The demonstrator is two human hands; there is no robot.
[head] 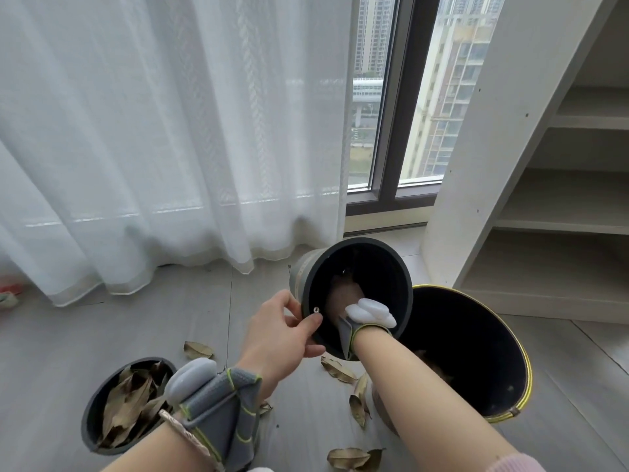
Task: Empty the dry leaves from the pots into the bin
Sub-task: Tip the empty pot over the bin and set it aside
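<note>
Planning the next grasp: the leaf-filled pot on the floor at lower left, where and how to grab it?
Grip the pot by its bare near-left rim, from above: it stands upright, mouth open, dry leaves piled inside. The left hand is nearest but currently holds the tilted pot.

A room in a high-rise flat. Sheer white curtains (153, 131) hang to a grey wood-look floor (170, 321) in front of a dark-framed window (398, 131). Through the glass stand tall apartment towers (452, 97), seen from well above street level. At right, a built-in white shelving unit (561, 199) with bare shelves.
</note>
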